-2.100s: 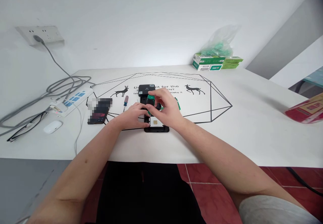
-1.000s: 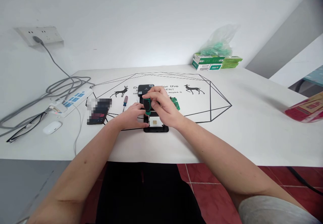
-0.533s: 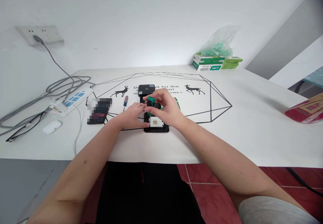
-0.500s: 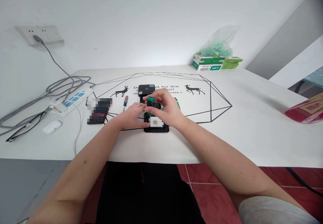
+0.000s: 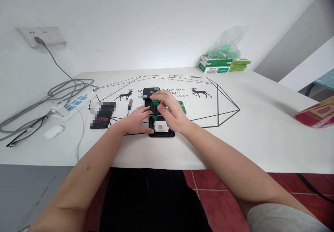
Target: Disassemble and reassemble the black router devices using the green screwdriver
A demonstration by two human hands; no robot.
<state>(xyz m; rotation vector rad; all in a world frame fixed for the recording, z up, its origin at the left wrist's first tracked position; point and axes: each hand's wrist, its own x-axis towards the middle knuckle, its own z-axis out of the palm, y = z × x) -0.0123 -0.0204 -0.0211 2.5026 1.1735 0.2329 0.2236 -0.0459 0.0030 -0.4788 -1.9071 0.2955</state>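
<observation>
A green-and-black screwdriver (image 5: 155,109) stands upright with its lower end at a black device casing (image 5: 172,133). My right hand (image 5: 173,111) is closed on its handle, fingers over the top and thumb at the side. The screwdriver's tip is too small to make out. A silvery plate with a gold chip (image 5: 160,126) lies within the casing. My left hand (image 5: 135,121) rests against the casing's left side, its thumb at the near corner and its fingers spread. Behind stands a black box-like part (image 5: 150,92); a green circuit board (image 5: 182,107) shows partly beyond my right hand.
A second screwdriver (image 5: 129,105) and a phone (image 5: 103,115) lie left of my hands. Farther left are a power strip (image 5: 78,103), cables, glasses (image 5: 27,131) and a white earbud case (image 5: 54,131). Green boxes (image 5: 216,63) stand at the back; a red package (image 5: 317,113) sits at the right.
My right hand's fingers have shifted from a pinch around the handle to lying over its top, so more of the screwdriver shows. My left hand has barely moved.
</observation>
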